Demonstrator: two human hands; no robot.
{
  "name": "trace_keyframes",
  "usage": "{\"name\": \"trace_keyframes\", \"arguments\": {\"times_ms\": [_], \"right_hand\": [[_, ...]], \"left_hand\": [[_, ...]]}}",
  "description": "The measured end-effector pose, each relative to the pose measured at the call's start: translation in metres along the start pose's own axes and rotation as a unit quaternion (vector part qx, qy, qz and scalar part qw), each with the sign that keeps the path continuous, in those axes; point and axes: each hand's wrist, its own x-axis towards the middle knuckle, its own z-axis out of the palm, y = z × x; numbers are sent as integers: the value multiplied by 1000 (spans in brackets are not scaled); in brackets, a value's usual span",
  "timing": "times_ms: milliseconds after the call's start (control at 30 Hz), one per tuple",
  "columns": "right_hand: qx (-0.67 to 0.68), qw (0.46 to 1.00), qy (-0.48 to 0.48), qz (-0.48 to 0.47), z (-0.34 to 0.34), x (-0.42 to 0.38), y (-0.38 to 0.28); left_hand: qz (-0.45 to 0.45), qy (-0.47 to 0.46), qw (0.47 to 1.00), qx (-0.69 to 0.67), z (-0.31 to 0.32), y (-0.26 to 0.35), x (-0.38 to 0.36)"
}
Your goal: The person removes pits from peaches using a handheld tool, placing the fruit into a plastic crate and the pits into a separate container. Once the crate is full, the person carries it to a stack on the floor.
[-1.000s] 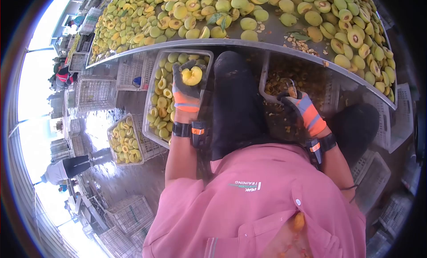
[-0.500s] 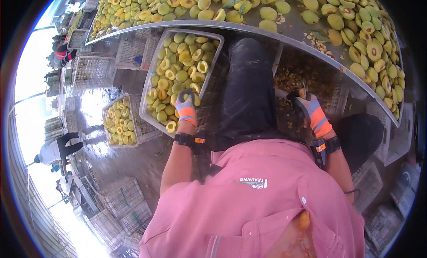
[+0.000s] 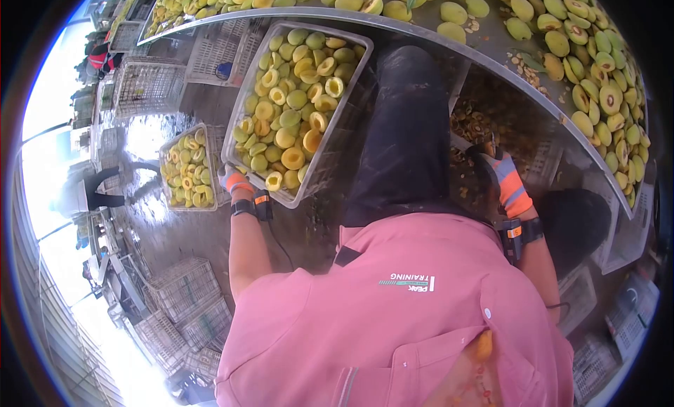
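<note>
A plastic crate (image 3: 349, 84) of halved yellow-green stone fruit (image 3: 291, 119) stands left of my knee. At the crate's near left corner, my gloved left hand (image 3: 236, 181) is closed on the rim, its fingers partly hidden. My right hand (image 3: 502, 172), in a grey and orange glove, is closed over the bin of pits (image 3: 474, 122) under the table edge. Something small and dark sticks out of its fingers, too blurred to name.
A metal-edged table (image 3: 491, 59) heaped with halved fruit curves across the top. A smaller crate of fruit (image 3: 188, 169) stands on the wet floor at left. Stacked crates (image 3: 184, 294) lie lower left. A person (image 3: 88, 191) is at far left.
My left hand has left the fruit in the crate and moved left to the crate's rim. My right hand stays by the pit bin. The whole view has shifted slightly.
</note>
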Motion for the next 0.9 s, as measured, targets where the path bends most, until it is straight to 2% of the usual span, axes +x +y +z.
{"name": "trace_keyframes", "arguments": {"times_ms": [33,67,100,200,233,267,300,333,367,433,533,567,633,667,733,767,833,900], "right_hand": [[24,1000,-4,2,13,0,6],[48,999,10,3,26,0,10],[49,999,15,7,23,-1,6],[47,998,20,22,-8,-4,-14],[67,997,25,25,-7,-5,-12],[128,991,41,25,26,-7,9],[127,991,43,26,26,-7,11],[126,991,45,28,24,-7,13],[63,997,31,35,-4,-6,-13],[10,998,30,47,-22,-5,-26],[35,997,55,51,-12,-1,-25],[39,997,48,54,-13,1,-25],[185,968,86,147,-23,9,-31],[323,909,126,230,-30,14,-44],[466,811,141,325,-27,21,-49],[478,798,120,347,-16,23,-42],[490,786,103,363,-12,27,-39],[489,788,112,357,-26,27,-48]], "left_hand": [[114,-29,932,343,-11,-25,29],[213,-57,738,638,-22,-47,57],[284,-78,443,846,-28,-58,69],[201,-118,396,888,-17,-27,54],[178,-130,381,898,-4,-8,43],[159,-141,366,906,13,11,30],[147,-150,351,912,36,22,22],[168,2,648,743,44,16,0],[166,142,859,463,49,9,-12],[65,-44,918,389,67,-14,14],[116,-1,938,326,94,18,-9],[203,7,920,336,104,36,-22],[373,26,862,341,133,90,-56],[434,-19,848,303,150,123,-81],[548,-68,794,255,185,182,-119],[602,-73,756,246,203,206,-130],[641,-101,736,195,240,245,-144],[649,-100,725,208,277,267,-135]]}}
